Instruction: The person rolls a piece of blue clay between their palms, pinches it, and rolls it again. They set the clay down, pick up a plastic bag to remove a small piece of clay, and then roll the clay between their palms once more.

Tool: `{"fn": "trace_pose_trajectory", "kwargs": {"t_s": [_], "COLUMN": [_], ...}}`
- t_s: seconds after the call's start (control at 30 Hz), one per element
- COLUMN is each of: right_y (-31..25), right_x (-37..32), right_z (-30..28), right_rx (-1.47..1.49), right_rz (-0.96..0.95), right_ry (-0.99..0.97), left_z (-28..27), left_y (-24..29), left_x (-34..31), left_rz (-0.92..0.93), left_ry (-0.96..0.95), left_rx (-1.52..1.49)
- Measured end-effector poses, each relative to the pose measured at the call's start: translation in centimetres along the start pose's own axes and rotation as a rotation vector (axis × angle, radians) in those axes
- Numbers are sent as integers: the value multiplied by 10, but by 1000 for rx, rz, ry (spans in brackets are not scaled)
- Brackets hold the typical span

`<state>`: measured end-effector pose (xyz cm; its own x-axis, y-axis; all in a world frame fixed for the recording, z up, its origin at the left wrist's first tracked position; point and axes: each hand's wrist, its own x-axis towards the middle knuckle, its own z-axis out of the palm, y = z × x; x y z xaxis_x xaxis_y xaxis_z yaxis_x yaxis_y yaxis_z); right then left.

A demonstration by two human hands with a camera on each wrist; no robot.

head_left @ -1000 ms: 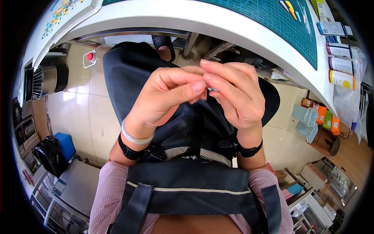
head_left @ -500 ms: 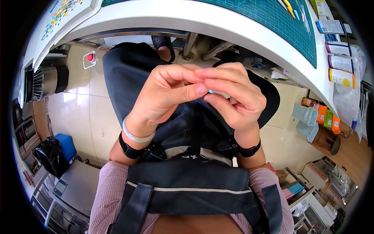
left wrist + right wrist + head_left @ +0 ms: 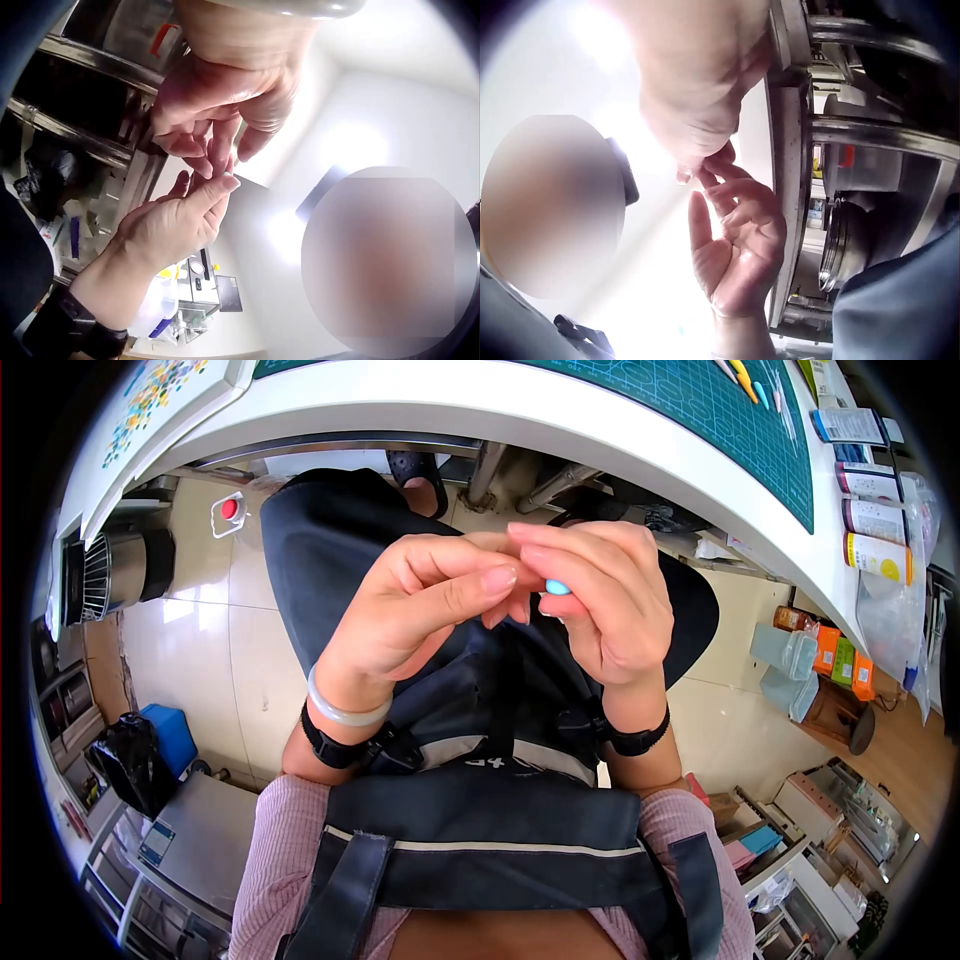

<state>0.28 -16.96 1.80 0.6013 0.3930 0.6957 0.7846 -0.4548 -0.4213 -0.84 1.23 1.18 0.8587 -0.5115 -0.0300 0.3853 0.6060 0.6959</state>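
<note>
Over the dark apron [image 3: 480, 680], both hands meet in front of the lap. My right hand [image 3: 620, 610] pinches a small, smooth light-blue lump [image 3: 557, 588] between thumb and fingers; it looks like clay. Fingertips of my left hand [image 3: 415, 595] meet the right fingertips just left of the lump. The left fingers are loosely bent, and in the left wrist view the left thumb [image 3: 259, 139] stands apart from them. Both wrist views show the fingertips together, with the lump hidden behind them.
Ahead runs the white table edge [image 3: 400, 415], bearing a green cutting mat [image 3: 660, 420] with slim coloured tools [image 3: 745, 378]. A white tray [image 3: 235, 385] with colourful bits is at left. Labelled bottles [image 3: 875, 520] stand at right. Below is a tiled floor [image 3: 200, 660].
The right thumb and fingers have shifted back and forth against the left fingertips. The light-blue lump, mostly covered before, now shows more fully at the right fingertips.
</note>
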Motion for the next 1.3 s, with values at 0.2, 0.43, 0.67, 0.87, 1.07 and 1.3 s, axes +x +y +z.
{"fn": "trace_pose_trajectory", "kwargs": {"t_s": [0.2,0.43,0.67,0.87,1.07,1.3], "right_y": [-6,-8,-24,-34,-41,-45], "right_x": [-1,2,4,-2,-1,1], "right_z": [-1,1,26,50,49,52], "right_rx": [78,219,289,371,403,262], "right_rz": [103,127,184,203,329,203], "right_ry": [116,133,34,96,88,4], "left_z": [-4,-13,-15,-17,-4,-14], "left_y": [-5,-1,-3,-5,-6,-8], "left_x": [3,6,11,8,11,10], "left_rz": [12,59,303,521,577,624], "left_ry": [54,119,310,179,215,186], "left_rx": [36,39,-77,-93,-142,-51]}}
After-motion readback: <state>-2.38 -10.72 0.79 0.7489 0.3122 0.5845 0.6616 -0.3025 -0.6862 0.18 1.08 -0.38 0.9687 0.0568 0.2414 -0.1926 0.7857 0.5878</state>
